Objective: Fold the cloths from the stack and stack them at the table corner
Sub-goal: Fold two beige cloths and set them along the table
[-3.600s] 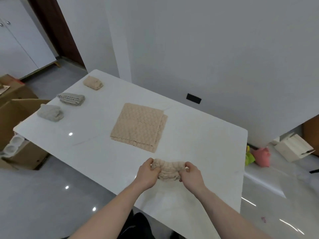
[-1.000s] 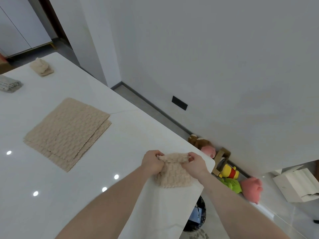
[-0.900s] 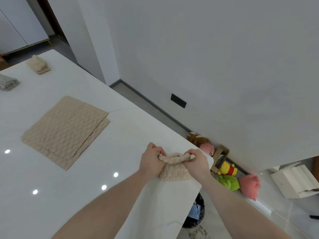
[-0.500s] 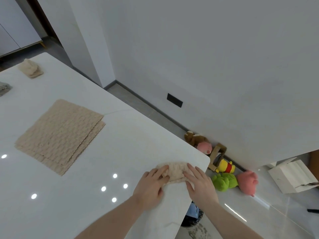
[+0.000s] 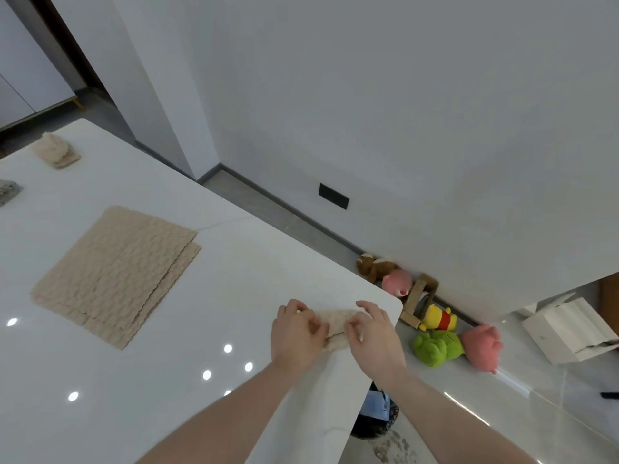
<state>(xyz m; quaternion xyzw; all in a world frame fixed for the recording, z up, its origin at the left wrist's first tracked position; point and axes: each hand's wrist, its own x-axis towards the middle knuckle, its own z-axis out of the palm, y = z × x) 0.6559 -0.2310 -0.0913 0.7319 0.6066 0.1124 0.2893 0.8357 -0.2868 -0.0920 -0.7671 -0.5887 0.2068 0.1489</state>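
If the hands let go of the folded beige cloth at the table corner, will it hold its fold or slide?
The folded cloth looks soft and thick, so it may spring open slightly. The glossy table suggests easy sliding. The left hand and right hand rest on it.

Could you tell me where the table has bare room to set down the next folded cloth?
Bare table lies between the flat cloth stack and the folded cloth. The near corner is crowded: left hand and right hand rest on that cloth.
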